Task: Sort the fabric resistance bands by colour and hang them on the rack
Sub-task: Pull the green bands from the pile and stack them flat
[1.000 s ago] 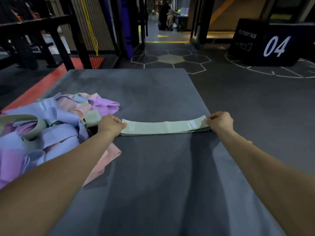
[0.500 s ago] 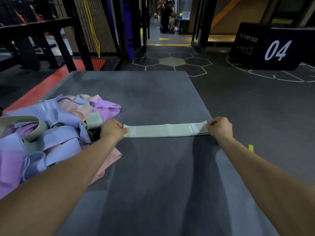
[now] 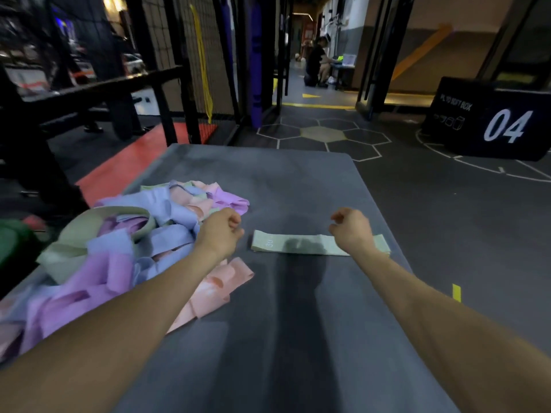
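A pale green fabric band (image 3: 301, 244) lies flat and straight on the dark grey mat (image 3: 298, 338). My left hand (image 3: 222, 231) hovers just left of its left end, fingers curled, holding nothing. Over the band's right part my right hand (image 3: 351, 231) is lifted, also loosely curled and empty. A heap of blue, lilac, pink and green bands (image 3: 119, 251) covers the mat's left side. One pink band (image 3: 214, 290) sticks out from the heap under my left forearm.
Black metal frames (image 3: 167, 84) and mesh stand beyond the mat at the back left. A black soft box marked 04 (image 3: 492, 120) sits on the floor at the right. A person (image 3: 316, 65) is far down the corridor.
Both hands have let go of the green band's ends and lifted a little; the band now rests flat on the mat. The view has tilted upward.
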A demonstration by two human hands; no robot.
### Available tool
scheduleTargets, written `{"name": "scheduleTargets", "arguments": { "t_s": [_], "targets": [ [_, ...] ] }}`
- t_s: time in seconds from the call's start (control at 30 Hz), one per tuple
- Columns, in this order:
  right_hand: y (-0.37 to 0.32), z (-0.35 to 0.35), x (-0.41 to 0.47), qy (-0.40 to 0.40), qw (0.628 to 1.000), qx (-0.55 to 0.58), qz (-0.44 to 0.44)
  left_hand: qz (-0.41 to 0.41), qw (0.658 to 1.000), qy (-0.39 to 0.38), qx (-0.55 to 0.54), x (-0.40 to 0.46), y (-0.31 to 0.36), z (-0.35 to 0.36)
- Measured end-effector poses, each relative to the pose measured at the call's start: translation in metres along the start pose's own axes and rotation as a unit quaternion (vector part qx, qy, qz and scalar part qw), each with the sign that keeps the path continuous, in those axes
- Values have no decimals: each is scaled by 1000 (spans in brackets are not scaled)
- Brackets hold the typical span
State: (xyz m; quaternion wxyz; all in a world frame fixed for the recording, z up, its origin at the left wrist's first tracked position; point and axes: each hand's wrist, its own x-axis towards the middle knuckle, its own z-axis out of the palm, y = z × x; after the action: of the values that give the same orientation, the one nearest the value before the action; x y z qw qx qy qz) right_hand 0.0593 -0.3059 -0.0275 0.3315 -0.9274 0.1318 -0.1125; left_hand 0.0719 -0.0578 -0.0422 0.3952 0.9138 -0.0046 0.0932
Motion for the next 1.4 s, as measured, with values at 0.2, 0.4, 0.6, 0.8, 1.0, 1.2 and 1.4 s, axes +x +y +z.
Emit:
{"name": "scheduleTargets", "arguments": {
  "t_s": [0.2,0.4,0.6,0.8,1.0,1.2,1.4],
  "targets": [
    [-90,38,-51,-58,994,23,-86,95,992,53,63,-43,-25,-76],
    [-166,79,-89,-114,983,40,-141,64,984,136,95,-62,-63,-149],
    [-211,116,-107,-133,972,65,-185,-45,975,196,92,-63,-102,-182],
    [-225,138,-109,-132,970,48,-196,-114,966,186,137,-56,-131,-189],
    [-220,128,-109,-150,971,54,-178,-141,974,163,76,-49,-136,-202],
    [-231,94,-115,-128,971,83,-186,-63,981,183,-16,-37,-95,-232],
    [-254,49,-129,-108,961,104,-230,57,980,190,-6,-40,-17,-254]
  ]
}}
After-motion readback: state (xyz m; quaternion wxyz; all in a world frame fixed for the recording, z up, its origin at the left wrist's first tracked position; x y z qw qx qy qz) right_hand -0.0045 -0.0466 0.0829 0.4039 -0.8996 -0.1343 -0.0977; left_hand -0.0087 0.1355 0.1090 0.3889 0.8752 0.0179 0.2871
